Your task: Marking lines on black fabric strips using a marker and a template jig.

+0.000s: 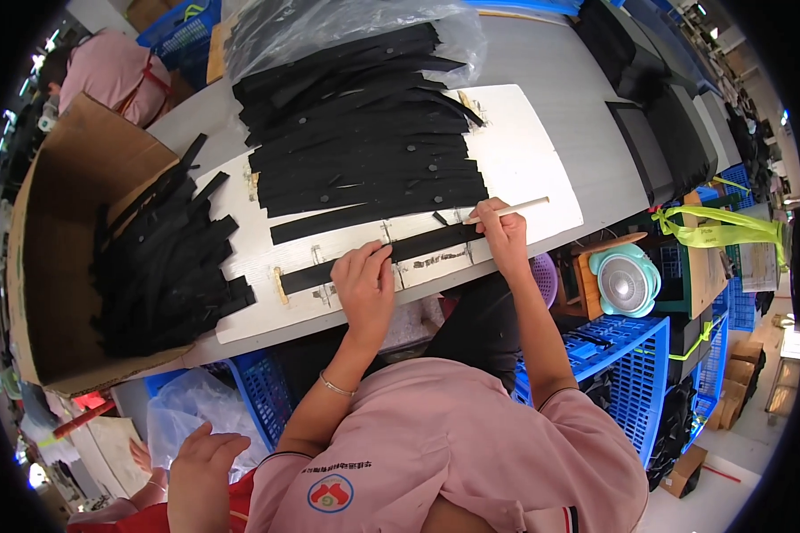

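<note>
A long black fabric strip (pixel 427 240) lies flat across a white board (pixel 542 164) marked with short lines and tape pieces. The fingers of my left hand (pixel 364 280) rest flat on the strip near its left part. Toward its right end, my right hand (pixel 502 233) is closed on a slim white pen (pixel 529 207), whose tip is hidden by my fingers. A small black piece (pixel 440 218) sits on the board left of my right hand. Just beyond, a thick layer of black strips (pixel 356 169) covers much of the board, several bearing small round dark spots.
At left, an open cardboard box (pixel 49 266) holds a heap of black strips (pixel 160 266). Clear plastic (pixel 453 35) covers the far strips. Black cases (pixel 658 142) stand at right; a turquoise fan (pixel 625 280) and blue crates (pixel 631 382) are below. Another person's hand (pixel 204 471) is at lower left.
</note>
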`<state>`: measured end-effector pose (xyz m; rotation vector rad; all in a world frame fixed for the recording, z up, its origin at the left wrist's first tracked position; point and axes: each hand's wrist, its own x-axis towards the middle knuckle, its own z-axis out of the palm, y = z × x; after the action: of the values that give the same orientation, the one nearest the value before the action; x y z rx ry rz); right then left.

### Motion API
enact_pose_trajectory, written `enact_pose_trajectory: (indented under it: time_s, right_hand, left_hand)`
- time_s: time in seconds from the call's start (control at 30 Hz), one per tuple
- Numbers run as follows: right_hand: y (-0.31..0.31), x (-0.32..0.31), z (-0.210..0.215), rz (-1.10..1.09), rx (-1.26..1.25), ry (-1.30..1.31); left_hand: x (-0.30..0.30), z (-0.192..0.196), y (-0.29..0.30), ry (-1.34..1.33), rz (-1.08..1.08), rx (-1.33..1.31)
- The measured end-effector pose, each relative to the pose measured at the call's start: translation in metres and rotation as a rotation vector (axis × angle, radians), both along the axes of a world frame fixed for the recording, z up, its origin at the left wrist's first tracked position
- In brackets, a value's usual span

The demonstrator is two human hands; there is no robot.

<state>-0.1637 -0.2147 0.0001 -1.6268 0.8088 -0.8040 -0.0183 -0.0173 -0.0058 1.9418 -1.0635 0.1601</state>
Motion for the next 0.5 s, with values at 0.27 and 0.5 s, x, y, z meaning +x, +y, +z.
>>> enact_pose_trajectory:
  time_s: [0.27,0.5]
  right_hand:
    - [-0.002,0.002,-0.004,0.04,-0.056,-0.014]
    - [0.0,0.004,-0.006,0.065,-0.101,0.017]
  left_hand:
    - [-0.023,0.004,-0.072,-0.007,-0.328,-0.072]
    - [-0.027,0.0,-0.076,-0.038,-0.292,-0.019]
